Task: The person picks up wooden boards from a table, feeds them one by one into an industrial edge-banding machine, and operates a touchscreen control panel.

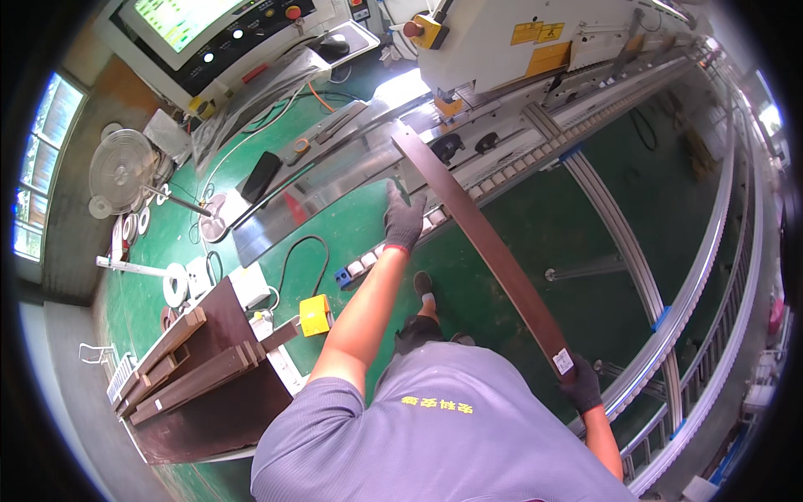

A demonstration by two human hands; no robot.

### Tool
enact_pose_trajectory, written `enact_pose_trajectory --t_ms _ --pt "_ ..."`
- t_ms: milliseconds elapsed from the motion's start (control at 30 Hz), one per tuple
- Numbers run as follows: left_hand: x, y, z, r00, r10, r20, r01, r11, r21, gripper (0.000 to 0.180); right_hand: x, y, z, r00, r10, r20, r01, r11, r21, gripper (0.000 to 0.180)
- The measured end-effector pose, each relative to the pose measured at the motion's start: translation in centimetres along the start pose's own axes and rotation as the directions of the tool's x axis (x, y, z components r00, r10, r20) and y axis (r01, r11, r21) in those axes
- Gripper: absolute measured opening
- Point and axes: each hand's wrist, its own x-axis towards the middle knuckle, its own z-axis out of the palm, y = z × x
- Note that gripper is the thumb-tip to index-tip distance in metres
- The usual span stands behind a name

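Observation:
A long, narrow brown board (481, 234) slants from the machine's metal bed down to my right side. A small white label is stuck on its near end. My right hand (585, 386), in a dark glove, is closed round that near end. The far end of the board lies at the edge of the shiny metal bed (280, 219). My left hand (405, 221), gloved too, is held out by the bed's front edge, left of the board and apart from it. Its fingers stretch forward with nothing visible in them.
A large white machine (510, 50) with an emergency stop button stands ahead. Left of it is a control panel (242, 38) with a lit screen. More brown boards (201, 381) lie on a stand at lower left. Curved metal roller rails (711, 276) run along the right.

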Motion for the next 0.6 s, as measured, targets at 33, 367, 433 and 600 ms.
enact_pose_trajectory --t_ms 33,367,433,600 --pt "0.4 4.2 -0.4 0.979 -0.138 0.149 0.159 0.977 -0.141 0.091 0.5 -0.2 -0.1 0.996 0.059 0.067 -0.06 0.998 0.012 0.073" --pt "6.7 3.2 8.0 0.971 -0.053 0.232 0.185 0.785 -0.591 0.101 26.7 -26.6 -1.2 0.98 -0.171 0.104 0.195 0.928 -0.318 0.089" --pt "7.0 2.8 9.7 0.974 -0.06 0.221 0.178 0.805 -0.566 0.104 33.4 -29.6 1.7 0.864 -0.498 -0.073 0.42 0.792 -0.442 0.086" --pt "8.4 1.6 10.0 0.968 -0.099 0.232 0.193 0.882 -0.429 0.102 40.8 -34.5 3.1 0.927 -0.356 0.116 0.372 0.907 -0.195 0.077"
